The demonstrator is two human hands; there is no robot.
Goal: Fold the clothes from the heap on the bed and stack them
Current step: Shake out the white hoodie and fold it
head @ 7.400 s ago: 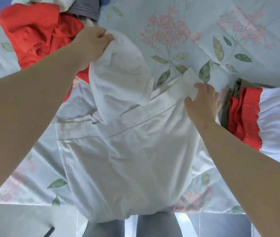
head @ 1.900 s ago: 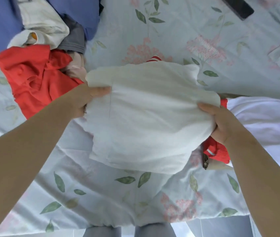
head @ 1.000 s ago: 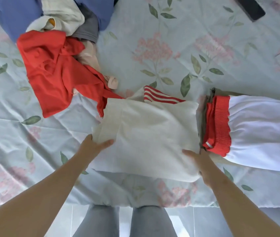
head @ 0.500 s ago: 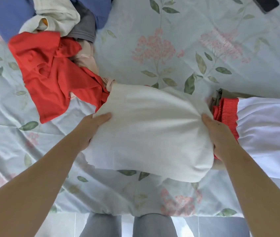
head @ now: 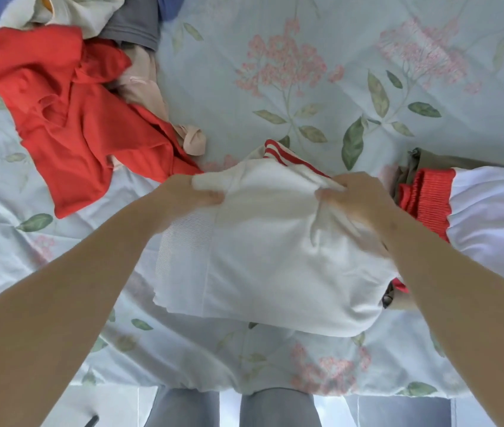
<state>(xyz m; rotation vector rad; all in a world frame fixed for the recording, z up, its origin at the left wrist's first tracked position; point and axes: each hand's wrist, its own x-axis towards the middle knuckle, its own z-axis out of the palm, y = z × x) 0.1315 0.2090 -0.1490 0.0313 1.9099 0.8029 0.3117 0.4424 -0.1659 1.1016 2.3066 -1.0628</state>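
- Presently, both hands grip the far edge of a folded white garment (head: 269,251), which is raised off the bedsheet (head: 275,72) at the near edge of the bed.
- Left hand (head: 187,192): fingers closed on the garment's upper left corner, thumb on top, cloth bunched in the pinch.
- Right hand (head: 358,198): closed on the upper right corner; its outline is blurred, so the exact finger placement is uncertain.
- Holding the two far corners appears meant to keep the fold from opening while the piece is carried.
- A red-striped trim (head: 278,152) shows at the garment's far edge (likely a cuff or collar).
- Stack (head: 475,217), to the right: a white item with a red ribbed band on top, an olive piece beneath. It sits just beside the held garment, the probable destination.
- Unfolded heap (head: 69,112), far left: a red garment foremost, with beige, grey, cream and blue pieces behind. Judged: several items remain.
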